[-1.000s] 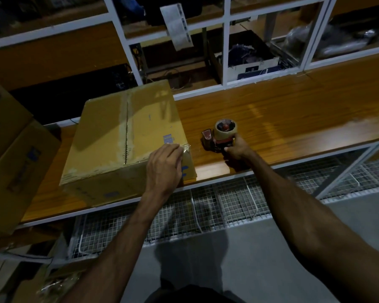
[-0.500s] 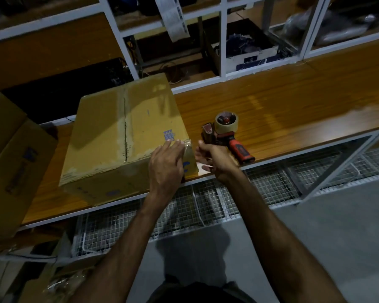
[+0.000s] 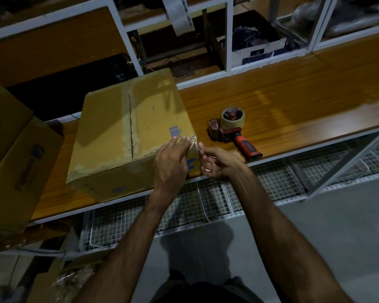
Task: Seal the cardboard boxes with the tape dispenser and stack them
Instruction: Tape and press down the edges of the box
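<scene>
A: Well, entry on surfaces first. Cardboard box [image 3: 129, 132]: matte brown, rectangular, flaps closed, a glossy clear tape strip running along the centre seam with frayed, peeled paper edges either side. It sits on the wooden bench [image 3: 293, 95], grain visible, varnish reflecting light.

B: Hands?

A: Left hand [image 3: 171, 162] lies flat on the box's near right corner, fingers straight and pressed together, tips just below a blue barcode print. Right hand [image 3: 217, 162] is directly right of those fingertips, thumb and forefinger pinching a crinkled bit of clear tape at the corner edge; remaining fingers curled.

B: Tape dispenser [image 3: 232, 130]?

A: Lying on the bench beyond and right of the right-hand fingers, apart from them: tan tape roll, red-and-black ribbed handle pointing toward the bench's near edge.

B: Surroundings?

A: More cardboard boxes [image 3: 13, 154] well left of the left hand. White wire mesh shelf [image 3: 206, 204] under both wrists. White metal frame [image 3: 228, 36] behind the box, cluttered shelves beyond, too dark to identify.
</scene>
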### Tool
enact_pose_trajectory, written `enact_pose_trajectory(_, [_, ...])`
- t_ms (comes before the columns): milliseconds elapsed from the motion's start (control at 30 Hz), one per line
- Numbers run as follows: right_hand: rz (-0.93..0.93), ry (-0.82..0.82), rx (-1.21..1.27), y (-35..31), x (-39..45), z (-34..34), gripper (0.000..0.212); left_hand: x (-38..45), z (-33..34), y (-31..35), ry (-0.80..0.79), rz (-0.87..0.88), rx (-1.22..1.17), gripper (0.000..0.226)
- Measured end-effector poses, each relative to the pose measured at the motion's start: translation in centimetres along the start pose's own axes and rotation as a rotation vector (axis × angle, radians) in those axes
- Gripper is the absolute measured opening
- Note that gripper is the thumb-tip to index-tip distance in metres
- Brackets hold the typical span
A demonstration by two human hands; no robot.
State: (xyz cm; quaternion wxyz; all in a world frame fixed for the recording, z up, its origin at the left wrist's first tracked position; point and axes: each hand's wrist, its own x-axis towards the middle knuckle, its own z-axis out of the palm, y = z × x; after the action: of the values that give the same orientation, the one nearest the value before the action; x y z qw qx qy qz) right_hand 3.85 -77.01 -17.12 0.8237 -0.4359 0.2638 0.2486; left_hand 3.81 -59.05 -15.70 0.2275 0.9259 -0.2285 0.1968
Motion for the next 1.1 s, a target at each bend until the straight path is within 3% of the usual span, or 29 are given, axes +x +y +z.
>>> enact_pose_trajectory(133, [0.006, -0.002, -0.029, -0.3, 0.0, 0.1, 0.023, -0.1, 0.0, 0.2, 0.008, -0.023, -0.014, 0.052])
enact_pose_trajectory(333, [-0.069, -0.01, -0.422, -0.5, 0.1, -1.5, 0.046, 0.0, 0.3, 0.0, -0.003, -0.041, -0.027, 0.054])
enact_pose_trajectory(400, [-0.113, 0.048, -0.398, 1.0, 0.5, -1.9, 0.042, -0.1, 0.2, 0.1, -0.003, -0.044, -0.036, 0.054])
enact_pose_trajectory(533, [-0.381, 0.159, -0.303, 2.8, 1.2, -0.4, 0.027, 0.0, 0.4, -0.1, 0.001, -0.06, -0.049, 0.055])
enact_pose_trajectory(700, [-0.654, 0.203, -0.448, 1.4, 0.2, 0.8, 0.03, -0.1, 0.2, -0.2, -0.024, -0.051, -0.054, 0.054])
enact_pose_trajectory(833, [-0.731, 0.172, -0.624, 1.0, 0.0, 0.8, 0.026, 0.0, 0.2, -0.2, -0.015, -0.055, -0.056, 0.056])
enact_pose_trajectory(933, [-0.793, 0.326, -0.708, 2.1, 0.4, 1.0, 0.022, -0.1, 0.2, -0.2, -0.005, -0.047, -0.061, 0.057])
enact_pose_trajectory(1100, [-1.119, 0.483, -0.768, 5.4, 1.2, 1.9, 0.004, -0.1, 0.4, -0.4, 0.007, -0.045, -0.076, 0.056])
